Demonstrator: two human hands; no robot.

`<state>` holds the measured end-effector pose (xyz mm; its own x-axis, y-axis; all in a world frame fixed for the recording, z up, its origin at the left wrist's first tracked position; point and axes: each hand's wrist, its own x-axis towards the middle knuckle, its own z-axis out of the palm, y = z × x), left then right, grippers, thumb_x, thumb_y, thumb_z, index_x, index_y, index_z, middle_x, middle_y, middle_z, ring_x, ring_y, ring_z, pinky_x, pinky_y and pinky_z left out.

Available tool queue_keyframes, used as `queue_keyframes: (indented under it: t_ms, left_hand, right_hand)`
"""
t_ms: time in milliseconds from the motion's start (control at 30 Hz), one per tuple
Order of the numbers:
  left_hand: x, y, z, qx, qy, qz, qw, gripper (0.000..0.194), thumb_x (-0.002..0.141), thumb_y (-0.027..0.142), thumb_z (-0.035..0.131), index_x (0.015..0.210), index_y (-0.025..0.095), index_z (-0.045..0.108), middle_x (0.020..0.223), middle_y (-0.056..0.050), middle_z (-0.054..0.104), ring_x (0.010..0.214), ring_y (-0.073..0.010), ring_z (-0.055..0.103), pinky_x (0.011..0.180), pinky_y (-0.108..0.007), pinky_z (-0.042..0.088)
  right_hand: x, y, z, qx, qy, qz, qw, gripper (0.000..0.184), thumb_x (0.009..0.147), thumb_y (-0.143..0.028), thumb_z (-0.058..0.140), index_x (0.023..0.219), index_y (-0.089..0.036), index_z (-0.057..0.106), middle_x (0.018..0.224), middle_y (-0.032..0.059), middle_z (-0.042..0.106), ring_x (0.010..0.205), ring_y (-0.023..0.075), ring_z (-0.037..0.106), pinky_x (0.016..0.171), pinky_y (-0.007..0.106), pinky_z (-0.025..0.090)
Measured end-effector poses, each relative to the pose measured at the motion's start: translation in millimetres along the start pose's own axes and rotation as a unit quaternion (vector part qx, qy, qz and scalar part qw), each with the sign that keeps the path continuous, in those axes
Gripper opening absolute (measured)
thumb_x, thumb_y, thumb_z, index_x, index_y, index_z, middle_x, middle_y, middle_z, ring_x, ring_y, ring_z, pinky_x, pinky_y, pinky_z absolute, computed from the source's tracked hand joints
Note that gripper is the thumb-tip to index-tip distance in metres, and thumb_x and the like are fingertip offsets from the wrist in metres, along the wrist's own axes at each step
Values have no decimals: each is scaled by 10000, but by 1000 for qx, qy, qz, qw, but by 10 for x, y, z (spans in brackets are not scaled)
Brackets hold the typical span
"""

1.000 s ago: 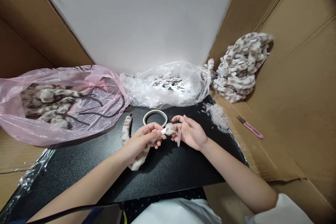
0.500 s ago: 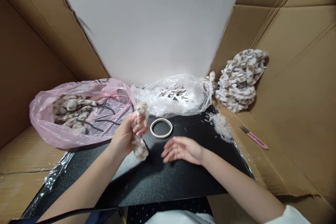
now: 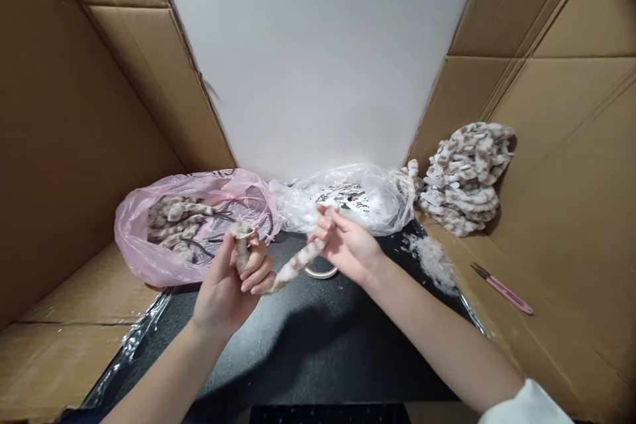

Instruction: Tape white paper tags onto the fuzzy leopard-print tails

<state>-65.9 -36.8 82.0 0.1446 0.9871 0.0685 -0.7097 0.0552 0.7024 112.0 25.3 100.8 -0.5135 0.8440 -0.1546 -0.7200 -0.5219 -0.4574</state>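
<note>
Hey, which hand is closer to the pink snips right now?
Right. The right hand is left of the pink snips, gripping the furry strip; the left hand is farther left, near the pink bag.

Head view, forward and down, seemingly close above tabletop (image 3: 387, 351).

Handicraft workshop station, as it stands before me. Cardboard panels (image 3: 561, 165) flank a black worktop (image 3: 318, 364); a pink bag (image 3: 136, 232) of furry pieces (image 3: 173, 212), heaped plush strips (image 3: 470, 179) and snips (image 3: 507, 293) identify the setting.
</note>
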Motion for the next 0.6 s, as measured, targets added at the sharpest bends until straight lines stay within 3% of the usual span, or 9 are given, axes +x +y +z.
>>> queue_keyframes:
  t_ms: [133, 200, 300, 367, 500, 600]
  left_hand:
    - [101, -96, -178, 26, 42, -39, 998, 279, 767, 396, 732, 753, 159, 585, 518, 87, 335, 397, -35, 257, 426, -176, 419]
    - [156, -178, -219, 54, 52, -68, 995, 289, 752, 336, 755, 701, 146, 543, 522, 88, 343, 395, -26, 271, 411, -162, 396]
    - [246, -292, -249, 47, 49, -115, 991, 289, 752, 307, 750, 693, 141, 520, 526, 94, 327, 390, -14, 240, 370, -134, 312]
    - [315, -349, -251, 19, 33, -135, 990, 252, 720, 301, 746, 750, 145, 550, 558, 78, 379, 415, -28, 304, 398, -157, 355]
    - [464, -481, -207, -10, -10, -150, 989, 318, 545, 100, 724, 811, 161, 561, 699, 30, 510, 551, -81, 461, 530, -226, 448]
    - [547, -630, -153, 19, -18, -173, 985, 295, 575, 33, 700, 793, 160, 547, 699, 27, 517, 552, -76, 459, 527, -214, 410]
  right_hand:
    - [-179, -347, -265, -35, 48, -128, 990, 321, 1027, -234, 296, 925, -172, 593, 548, -66, 425, 452, 68, 417, 592, 202, 504]
    - [-272, -527, -377, -51, 88, -178, 979, 347, 1030, -224, 270, 921, -167, 595, 533, -75, 382, 428, 64, 371, 549, 195, 487]
    - [-388, -797, -520, -73, 122, -234, 962, 359, 1028, -220, 262, 912, -162, 597, 536, -78, 351, 419, 59, 331, 523, 189, 469]
    - [-444, -920, -616, -86, 131, -278, 948, 312, 1016, -207, 306, 904, -163, 595, 541, -81, 334, 418, 54, 313, 504, 172, 437]
    - [-492, -829, -791, -193, 123, -314, 921, 105, 915, -265, 549, 972, -182, 579, 570, -82, 399, 446, 54, 352, 500, 184, 399]
    - [-484, -493, -869, -367, 86, -236, 896, 255, 854, -386, 628, 1016, -215, 530, 610, -60, 539, 468, 79, 407, 469, 208, 332]
